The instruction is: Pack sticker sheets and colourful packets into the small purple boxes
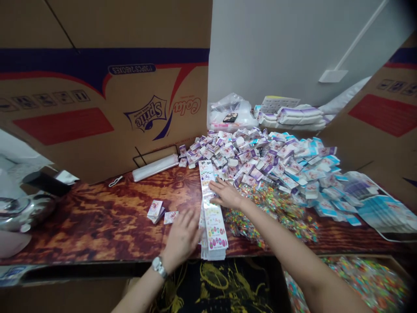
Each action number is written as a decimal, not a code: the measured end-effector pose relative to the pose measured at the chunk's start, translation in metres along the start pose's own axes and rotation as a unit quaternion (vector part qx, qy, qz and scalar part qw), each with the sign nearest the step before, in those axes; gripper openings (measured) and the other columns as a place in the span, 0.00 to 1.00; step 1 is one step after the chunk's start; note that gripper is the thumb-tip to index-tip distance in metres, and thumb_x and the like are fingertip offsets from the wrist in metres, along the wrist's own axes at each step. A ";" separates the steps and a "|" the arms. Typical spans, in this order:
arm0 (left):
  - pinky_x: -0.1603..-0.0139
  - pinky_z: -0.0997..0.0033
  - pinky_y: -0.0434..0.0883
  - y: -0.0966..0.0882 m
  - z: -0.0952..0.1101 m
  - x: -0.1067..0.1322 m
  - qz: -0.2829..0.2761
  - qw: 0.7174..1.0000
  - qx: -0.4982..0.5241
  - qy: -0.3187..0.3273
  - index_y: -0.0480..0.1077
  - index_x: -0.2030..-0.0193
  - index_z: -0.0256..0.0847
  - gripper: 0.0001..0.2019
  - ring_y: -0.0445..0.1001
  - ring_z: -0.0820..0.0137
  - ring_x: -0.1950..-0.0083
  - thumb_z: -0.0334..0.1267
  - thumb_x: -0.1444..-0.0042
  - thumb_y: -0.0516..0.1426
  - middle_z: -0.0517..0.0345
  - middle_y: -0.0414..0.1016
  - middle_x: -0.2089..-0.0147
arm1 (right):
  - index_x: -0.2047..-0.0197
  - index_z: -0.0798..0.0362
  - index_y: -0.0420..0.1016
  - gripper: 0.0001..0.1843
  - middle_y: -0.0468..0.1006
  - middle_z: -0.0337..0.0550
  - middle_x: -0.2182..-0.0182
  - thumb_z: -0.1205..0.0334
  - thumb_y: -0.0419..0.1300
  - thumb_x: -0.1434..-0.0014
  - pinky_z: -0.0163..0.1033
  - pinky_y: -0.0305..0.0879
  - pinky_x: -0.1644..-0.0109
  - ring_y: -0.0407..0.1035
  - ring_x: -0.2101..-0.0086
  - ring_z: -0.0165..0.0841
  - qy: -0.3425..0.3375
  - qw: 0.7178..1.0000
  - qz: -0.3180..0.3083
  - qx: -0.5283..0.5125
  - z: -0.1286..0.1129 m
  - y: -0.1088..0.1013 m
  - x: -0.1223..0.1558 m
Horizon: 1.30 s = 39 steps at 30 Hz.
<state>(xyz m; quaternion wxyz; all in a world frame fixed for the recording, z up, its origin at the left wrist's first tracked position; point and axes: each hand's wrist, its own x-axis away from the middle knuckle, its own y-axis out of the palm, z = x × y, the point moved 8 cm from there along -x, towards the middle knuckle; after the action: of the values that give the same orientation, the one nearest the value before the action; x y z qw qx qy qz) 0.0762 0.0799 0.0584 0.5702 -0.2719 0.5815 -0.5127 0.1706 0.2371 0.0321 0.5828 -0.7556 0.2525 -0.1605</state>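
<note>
A long stack of printed sticker sheets (211, 217) lies lengthwise on the brown patterned table (97, 217). My right hand (225, 194) lies flat on the stack's upper part, fingers stretched out. My left hand (182, 237), with a watch on the wrist, rests open against the stack's left side near the front edge; it is slightly blurred. Two small printed packets (159, 212) lie just left of my left hand.
A big heap of small purple and blue packets (260, 161) fills the back right. Bags of colourful small pieces (276, 213) lie right of the stack. Cardboard box walls (97, 87) stand behind. A clear plastic roll (154, 167) lies at the back; metal items sit at the far left.
</note>
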 end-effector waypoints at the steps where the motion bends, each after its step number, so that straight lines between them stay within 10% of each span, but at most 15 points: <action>1: 0.44 0.50 0.65 0.004 0.016 -0.001 -0.019 0.999 0.024 0.026 0.60 0.40 0.38 0.22 0.63 0.55 0.40 0.41 0.41 0.52 0.42 0.66 0.42 | 0.40 0.50 0.63 0.29 0.62 0.47 0.40 0.48 0.56 0.42 0.59 0.47 0.39 0.48 0.39 0.51 0.004 1.000 0.011 0.003 -0.001 -0.001 0.002; 5: 0.44 0.45 0.64 0.018 0.054 -0.001 -0.071 0.991 0.082 0.082 0.64 0.44 0.43 0.18 0.61 0.53 0.38 0.41 0.41 0.52 0.46 0.66 0.41 | 0.49 0.46 0.72 0.18 0.72 0.45 0.48 0.50 0.55 0.39 0.57 0.49 0.40 0.57 0.43 0.46 0.016 0.998 0.055 0.011 -0.004 -0.006 0.011; 15: 0.44 0.49 0.65 0.008 0.048 -0.007 -0.069 0.976 0.207 0.016 0.69 0.49 0.40 0.15 0.66 0.55 0.42 0.38 0.40 0.51 0.46 0.71 0.46 | 0.51 0.48 0.73 0.14 0.78 0.44 0.55 0.61 0.50 0.36 0.47 0.57 0.45 0.70 0.55 0.35 -0.028 0.986 0.159 -0.037 -0.027 -0.045 0.034; 22: 0.70 0.71 0.71 0.010 0.000 -0.015 -0.010 0.827 0.483 -0.289 0.70 0.64 0.35 0.20 0.74 0.69 0.71 0.46 0.36 0.43 0.54 0.75 0.71 | 0.52 0.47 0.73 0.13 0.80 0.42 0.60 0.65 0.53 0.38 0.47 0.62 0.48 0.73 0.60 0.33 -0.075 0.956 0.255 -0.121 -0.054 -0.088 0.078; 25: 0.56 0.65 0.70 0.005 -0.008 -0.028 0.035 0.862 0.449 -0.231 0.66 0.53 0.37 0.14 0.74 0.66 0.57 0.42 0.38 0.47 0.50 0.76 0.58 | 0.52 0.47 0.73 0.14 0.80 0.41 0.61 0.67 0.53 0.38 0.47 0.63 0.48 0.73 0.61 0.33 -0.083 0.953 0.261 -0.131 -0.063 -0.094 0.091; 31: 0.43 0.53 0.63 0.025 0.019 -0.025 -0.087 0.948 0.304 -0.037 0.55 0.41 0.40 0.19 0.72 0.64 0.50 0.37 0.39 0.47 0.49 0.76 0.53 | 0.53 0.48 0.74 0.13 0.79 0.41 0.61 0.67 0.53 0.39 0.40 0.70 0.58 0.74 0.62 0.34 0.033 0.929 0.346 -0.126 -0.044 -0.150 0.116; 34: 0.40 0.51 0.59 0.021 0.018 -0.020 -0.063 0.945 0.314 -0.066 0.61 0.44 0.40 0.17 0.73 0.64 0.51 0.40 0.38 0.47 0.49 0.75 0.53 | 0.52 0.47 0.73 0.14 0.79 0.41 0.60 0.68 0.56 0.40 0.41 0.70 0.56 0.74 0.60 0.35 0.070 0.890 0.446 -0.059 -0.042 -0.189 0.136; 36: 0.44 0.53 0.64 0.018 0.008 -0.018 -0.032 0.899 0.403 -0.167 0.64 0.48 0.39 0.17 0.73 0.63 0.52 0.45 0.37 0.46 0.48 0.76 0.55 | 0.49 0.46 0.71 0.18 0.79 0.41 0.59 0.70 0.56 0.41 0.43 0.69 0.53 0.73 0.59 0.35 0.015 0.895 0.446 -0.018 -0.059 -0.194 0.139; 39: 0.54 0.56 0.70 0.023 0.011 -0.021 -0.043 0.712 0.637 -0.293 0.65 0.48 0.37 0.25 0.75 0.61 0.56 0.54 0.38 0.40 0.46 0.76 0.59 | 0.45 0.46 0.67 0.22 0.79 0.42 0.58 0.72 0.57 0.42 0.46 0.68 0.49 0.73 0.57 0.35 -0.125 0.919 0.373 0.021 -0.101 -0.166 0.138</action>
<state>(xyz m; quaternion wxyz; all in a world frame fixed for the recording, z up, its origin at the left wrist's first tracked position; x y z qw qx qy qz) 0.0968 0.1030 0.0479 0.7273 -0.0053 -0.0911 -0.6802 0.2623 0.1098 0.2120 0.6428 -0.6082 0.4378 0.1587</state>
